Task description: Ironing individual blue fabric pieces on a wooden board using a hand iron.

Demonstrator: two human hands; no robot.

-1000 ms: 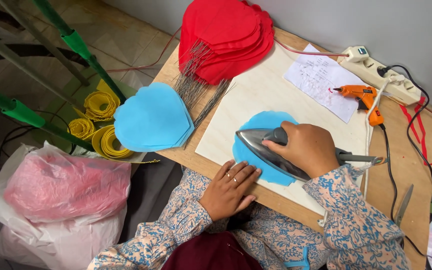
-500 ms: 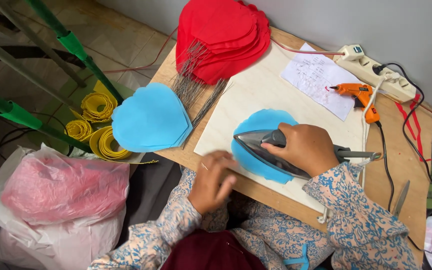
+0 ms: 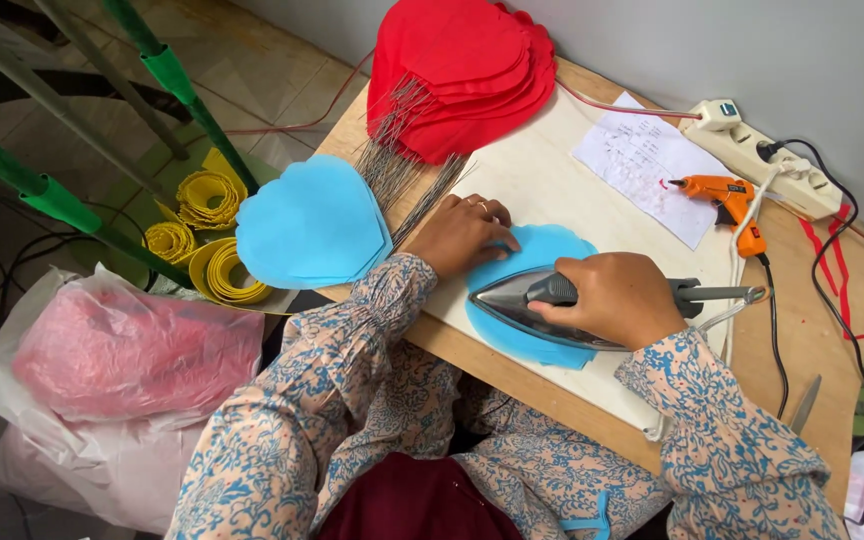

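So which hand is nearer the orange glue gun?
Right. The right hand grips the iron just below-left of the glue gun; the left hand lies further left, on the blue piece.

Flat cloth piece [image 3: 537, 262] on the ironing board [image 3: 552, 190], iron [image 3: 537, 310] on the cloth piece, stacked cloth shapes [image 3: 457, 70] behind it, glue gun [image 3: 722, 198] and power strip [image 3: 767, 165] right of it, wire bundle [image 3: 402, 160] and another cloth stack [image 3: 312, 225] left of it.

Both arms wear long sleeves [image 3: 352, 400] of pale peach cloth printed all over with blue floral scrollwork. A ring sits on a finger of the left hand [image 3: 464, 232], at its twelve o'clock edge. Dark maroon fabric [image 3: 417, 505] covers the lap.
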